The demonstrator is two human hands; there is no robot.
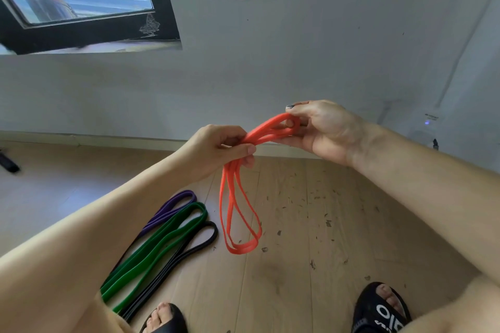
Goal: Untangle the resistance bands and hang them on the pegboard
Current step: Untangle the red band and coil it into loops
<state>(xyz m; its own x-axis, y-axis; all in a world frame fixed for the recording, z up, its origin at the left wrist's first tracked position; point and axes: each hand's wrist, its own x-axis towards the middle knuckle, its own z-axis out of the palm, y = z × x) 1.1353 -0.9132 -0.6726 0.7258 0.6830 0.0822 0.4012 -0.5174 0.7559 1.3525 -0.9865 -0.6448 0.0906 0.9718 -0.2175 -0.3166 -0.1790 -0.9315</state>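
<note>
Left hand (216, 146) and right hand (322, 130) both pinched closed on orange band (238, 213), loops dangling beneath left fingers (250, 149), purple band (173, 208), green band (162, 240), black band (189, 249) on floor (311, 224) below-left, apart

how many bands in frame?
4. Orange band held in both hands, left hand, right hand. Purple band, green band and black band lie side by side on the floor, near ends hidden.

white wall (324, 48) | black-framed window (81, 8), daylight | scuffed pale wood floor (311, 224)
</note>
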